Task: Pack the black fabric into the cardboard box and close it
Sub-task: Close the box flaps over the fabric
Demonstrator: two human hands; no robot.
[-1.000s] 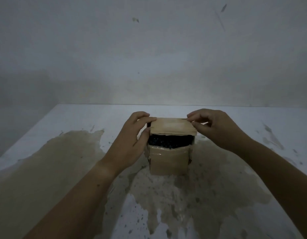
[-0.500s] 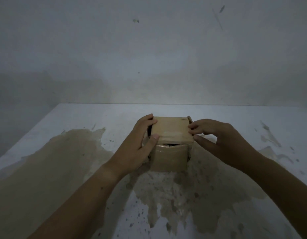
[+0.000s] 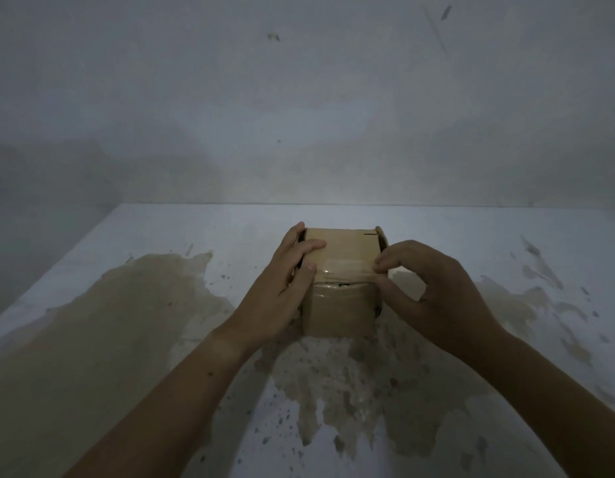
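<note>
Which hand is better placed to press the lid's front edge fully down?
Probably the right hand: it pinches the lid at its front corner, beside the gap. The left hand rests on top, steadying the cardboard box.

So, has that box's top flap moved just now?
Yes: the top flap has swung down onto the front wall of the cardboard box.
</note>
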